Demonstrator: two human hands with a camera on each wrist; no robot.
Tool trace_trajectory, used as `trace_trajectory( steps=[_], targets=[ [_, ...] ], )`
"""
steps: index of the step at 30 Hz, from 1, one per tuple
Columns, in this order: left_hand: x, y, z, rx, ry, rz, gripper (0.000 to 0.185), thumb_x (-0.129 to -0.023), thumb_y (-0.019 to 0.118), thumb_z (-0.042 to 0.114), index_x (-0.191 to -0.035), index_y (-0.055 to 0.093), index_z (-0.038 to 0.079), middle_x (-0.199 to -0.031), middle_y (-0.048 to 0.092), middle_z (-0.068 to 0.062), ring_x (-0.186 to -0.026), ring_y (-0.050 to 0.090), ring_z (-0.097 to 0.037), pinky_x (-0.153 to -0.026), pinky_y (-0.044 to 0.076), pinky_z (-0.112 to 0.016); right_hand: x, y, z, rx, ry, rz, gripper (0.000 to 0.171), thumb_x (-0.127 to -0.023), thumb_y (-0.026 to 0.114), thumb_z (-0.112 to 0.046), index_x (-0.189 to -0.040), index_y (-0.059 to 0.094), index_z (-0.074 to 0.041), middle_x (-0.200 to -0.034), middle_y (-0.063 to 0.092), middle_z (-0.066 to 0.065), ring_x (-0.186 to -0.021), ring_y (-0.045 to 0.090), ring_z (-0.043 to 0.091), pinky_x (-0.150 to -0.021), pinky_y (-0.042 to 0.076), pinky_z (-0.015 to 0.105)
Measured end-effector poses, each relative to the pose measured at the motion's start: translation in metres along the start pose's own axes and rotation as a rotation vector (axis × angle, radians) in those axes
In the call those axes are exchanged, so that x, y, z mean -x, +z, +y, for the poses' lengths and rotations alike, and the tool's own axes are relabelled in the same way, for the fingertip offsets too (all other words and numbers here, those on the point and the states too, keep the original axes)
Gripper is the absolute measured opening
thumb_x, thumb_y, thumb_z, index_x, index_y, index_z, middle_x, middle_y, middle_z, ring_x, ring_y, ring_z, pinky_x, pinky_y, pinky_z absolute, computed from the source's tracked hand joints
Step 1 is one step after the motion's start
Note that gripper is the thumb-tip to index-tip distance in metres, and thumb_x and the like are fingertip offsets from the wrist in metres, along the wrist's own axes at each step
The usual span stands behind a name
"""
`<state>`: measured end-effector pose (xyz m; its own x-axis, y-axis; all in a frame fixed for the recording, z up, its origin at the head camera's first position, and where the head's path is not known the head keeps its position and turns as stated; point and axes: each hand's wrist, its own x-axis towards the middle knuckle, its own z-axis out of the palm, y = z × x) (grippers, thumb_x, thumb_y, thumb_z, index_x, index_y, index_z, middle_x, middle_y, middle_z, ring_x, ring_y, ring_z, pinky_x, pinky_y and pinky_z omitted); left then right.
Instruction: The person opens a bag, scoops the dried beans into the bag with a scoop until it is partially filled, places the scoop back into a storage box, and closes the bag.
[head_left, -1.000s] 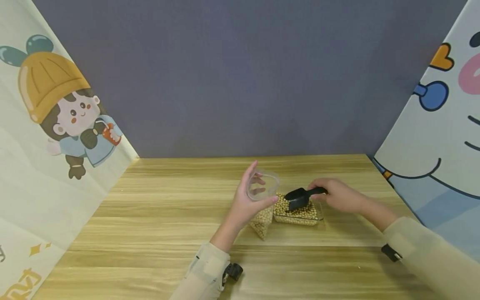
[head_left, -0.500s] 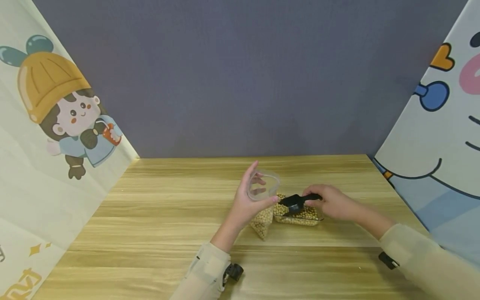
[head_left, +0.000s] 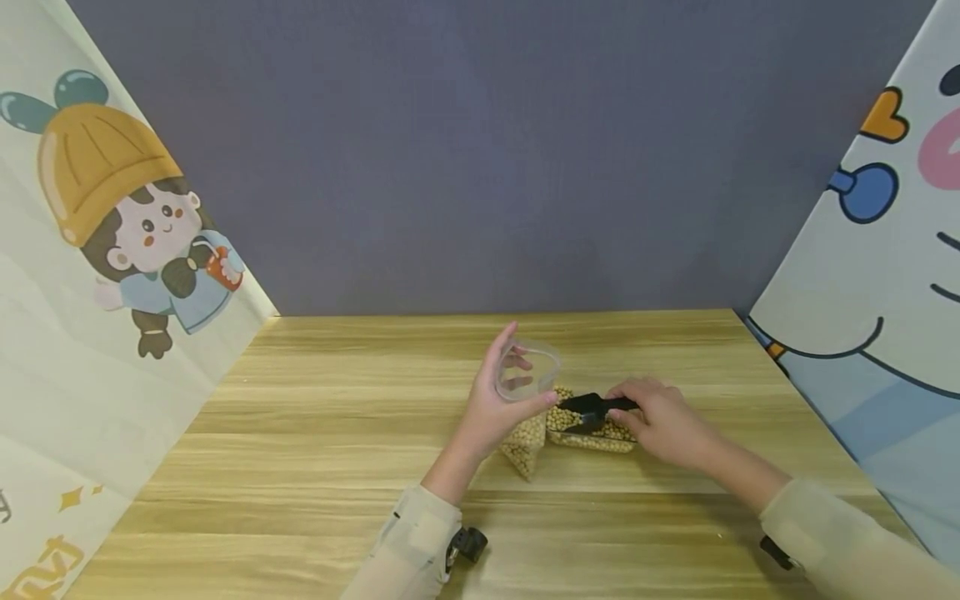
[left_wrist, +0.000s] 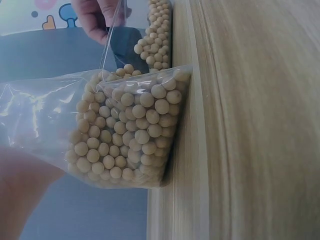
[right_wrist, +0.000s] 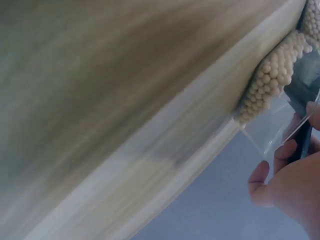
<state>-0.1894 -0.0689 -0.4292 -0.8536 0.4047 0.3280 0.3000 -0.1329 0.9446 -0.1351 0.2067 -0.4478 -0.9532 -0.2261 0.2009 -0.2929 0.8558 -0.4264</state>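
Note:
In the head view, my left hand (head_left: 482,421) holds the wide-open mouth of a clear plastic bag (head_left: 527,442), thumb toward the right and fingers round the far side. Pale round beans, like soybeans, fill its lower part, plain in the left wrist view's bag (left_wrist: 130,132). Just right of it stands a clear rectangular box (head_left: 592,446) of the same beans (head_left: 562,419). My right hand (head_left: 667,423) grips a black scoop (head_left: 587,406) by its handle. The scoop's blade is down among the beans in the box, its tip pointing left toward the bag and partly hidden.
Bag and box stand on a wood-grain table (head_left: 337,467). A grey panel (head_left: 480,158) rises behind it. Cartoon-printed sheets flank it, a left sheet (head_left: 60,333) and a right sheet (head_left: 847,292). Dark wrist cameras (head_left: 468,544) sit at both cuffs.
My right hand has brought the scoop down and slightly left, lower into the beans in the box. The left hand and the bag have stayed in place.

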Motion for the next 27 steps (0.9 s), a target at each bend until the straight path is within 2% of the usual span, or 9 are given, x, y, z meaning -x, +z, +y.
trace_trajectory(
  steps=[5, 8, 11, 14, 17, 20, 23, 27],
  targets=[
    [-0.001, -0.001, -0.002, 0.013, 0.003, 0.004, 0.107, -0.08, 0.089, 0.01, -0.167, 0.03, 0.03, -0.147, 0.048, -0.014, -0.131, 0.052, -0.038, -0.119, 0.049, -0.061, 0.005, 0.002, 0.001, -0.03, 0.022, 0.022, 0.024, -0.103, 0.07, -0.019, -0.125, 0.072, -0.01, -0.125, 0.075, 0.009, -0.113, 0.065, 0.033, -0.094, 0.048, 0.064],
    [-0.002, -0.001, -0.004, 0.012, 0.014, 0.002, 0.107, -0.08, 0.089, 0.011, -0.168, 0.03, 0.029, -0.147, 0.048, -0.015, -0.133, 0.051, -0.042, -0.119, 0.049, -0.06, 0.008, 0.003, 0.005, -0.081, 0.046, 0.018, 0.026, -0.104, 0.068, -0.017, -0.128, 0.07, -0.007, -0.127, 0.072, 0.013, -0.115, 0.065, 0.035, -0.096, 0.052, 0.062],
    [-0.002, -0.001, -0.006, 0.007, 0.022, -0.001, 0.108, -0.08, 0.09, 0.013, -0.168, 0.029, 0.028, -0.147, 0.049, -0.015, -0.134, 0.051, -0.044, -0.119, 0.05, -0.058, 0.011, 0.003, 0.009, -0.137, 0.073, 0.005, 0.027, -0.106, 0.066, -0.016, -0.13, 0.068, -0.005, -0.13, 0.069, 0.015, -0.115, 0.066, 0.033, -0.091, 0.06, 0.05],
    [-0.002, -0.001, -0.006, 0.004, 0.028, 0.001, 0.108, -0.081, 0.09, 0.012, -0.168, 0.029, 0.028, -0.147, 0.049, -0.016, -0.132, 0.052, -0.038, -0.119, 0.05, -0.059, 0.012, 0.003, 0.012, -0.209, 0.09, -0.002, 0.028, -0.107, 0.063, -0.017, -0.131, 0.066, -0.004, -0.13, 0.065, 0.016, -0.109, 0.07, 0.026, -0.084, 0.063, 0.037],
    [-0.002, -0.001, -0.006, 0.001, 0.03, 0.007, 0.108, -0.08, 0.09, 0.011, -0.168, 0.03, 0.028, -0.146, 0.049, -0.017, -0.128, 0.054, -0.029, -0.119, 0.05, -0.06, 0.013, 0.003, 0.013, -0.281, 0.098, 0.003, 0.027, -0.108, 0.062, -0.017, -0.131, 0.064, -0.003, -0.132, 0.063, 0.017, -0.102, 0.07, 0.018, -0.078, 0.062, 0.028],
    [-0.002, -0.001, -0.006, 0.002, 0.03, 0.011, 0.108, -0.08, 0.089, 0.009, -0.168, 0.03, 0.027, -0.146, 0.049, -0.018, -0.126, 0.055, -0.025, -0.119, 0.05, -0.06, 0.013, 0.003, 0.015, -0.302, 0.102, 0.013, 0.028, -0.109, 0.061, -0.018, -0.132, 0.064, -0.003, -0.136, 0.062, 0.018, -0.101, 0.067, 0.015, -0.075, 0.058, 0.025],
    [-0.002, -0.001, -0.006, -0.006, 0.027, 0.015, 0.108, -0.079, 0.089, 0.009, -0.168, 0.031, 0.026, -0.145, 0.05, -0.017, -0.126, 0.055, -0.025, -0.118, 0.051, -0.058, 0.013, 0.001, 0.017, -0.299, 0.123, 0.026, 0.029, -0.109, 0.061, -0.02, -0.133, 0.064, -0.005, -0.138, 0.063, 0.019, -0.107, 0.066, 0.021, -0.076, 0.054, 0.025],
    [-0.002, -0.001, -0.005, -0.011, 0.022, 0.013, 0.107, -0.079, 0.09, 0.01, -0.168, 0.031, 0.027, -0.145, 0.05, -0.015, -0.128, 0.055, -0.029, -0.118, 0.051, -0.057, 0.011, -0.005, 0.017, -0.282, 0.128, 0.076, 0.03, -0.108, 0.062, -0.02, -0.133, 0.066, -0.004, -0.137, 0.065, 0.021, -0.119, 0.065, 0.036, -0.087, 0.056, 0.029]
  ],
)
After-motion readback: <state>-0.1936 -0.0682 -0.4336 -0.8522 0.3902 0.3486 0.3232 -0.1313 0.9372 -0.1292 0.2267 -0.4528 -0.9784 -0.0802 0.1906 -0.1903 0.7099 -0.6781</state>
